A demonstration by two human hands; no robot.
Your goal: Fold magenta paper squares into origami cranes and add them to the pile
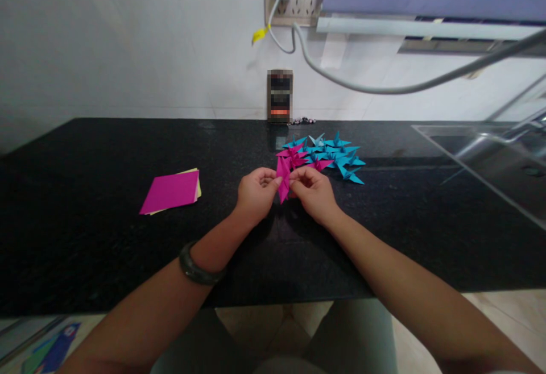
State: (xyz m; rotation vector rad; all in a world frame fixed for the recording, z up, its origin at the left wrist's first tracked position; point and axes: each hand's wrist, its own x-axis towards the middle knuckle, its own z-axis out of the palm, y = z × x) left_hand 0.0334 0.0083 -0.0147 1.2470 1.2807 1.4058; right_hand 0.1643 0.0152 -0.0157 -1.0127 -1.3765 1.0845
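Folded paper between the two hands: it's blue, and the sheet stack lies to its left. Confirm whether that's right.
Wrong colour: the head view shows the folded paper between left hand and right hand is pink. The sheet stack does lie to its left.

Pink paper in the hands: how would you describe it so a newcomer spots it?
On the black counter, find the cluster of blue and pink paper birds. On its near side, between left hand and right hand, is the narrow, pointed pink paper. Unlike the birds behind, it alone is held.
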